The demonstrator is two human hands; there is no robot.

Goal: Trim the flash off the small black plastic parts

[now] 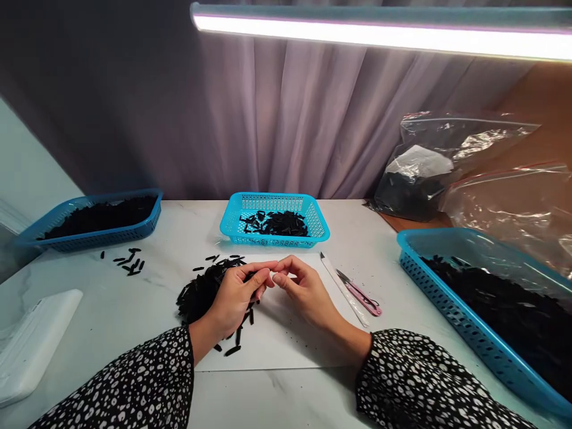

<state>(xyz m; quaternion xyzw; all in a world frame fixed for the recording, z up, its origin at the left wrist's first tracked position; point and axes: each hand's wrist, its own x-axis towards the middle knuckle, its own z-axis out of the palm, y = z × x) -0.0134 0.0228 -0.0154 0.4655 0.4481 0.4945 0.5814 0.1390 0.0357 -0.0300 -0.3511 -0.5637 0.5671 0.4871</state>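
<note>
Head view: the pile of black pieces point(196, 295) lies left of lower centre. The left hand point(236, 292) and right hand point(308, 292) meet beside it, fingertips pinched; whether they grip a piece, I cannot tell. The work seems only partway: the pile is large, and the central blue basket point(277, 241) holds some pieces.

A bright tube light point(384, 36) is glowing across the top, reaching the right edge. Beneath it a greyish-mauve curtain point(286, 119) is hanging in vertical folds, darkening into shadow leftward. A white tabletop point(250, 399) is showing faint grey marbling. A pale surface point(27, 161) is slanting along the left; a brown one is showing at far right.
</note>
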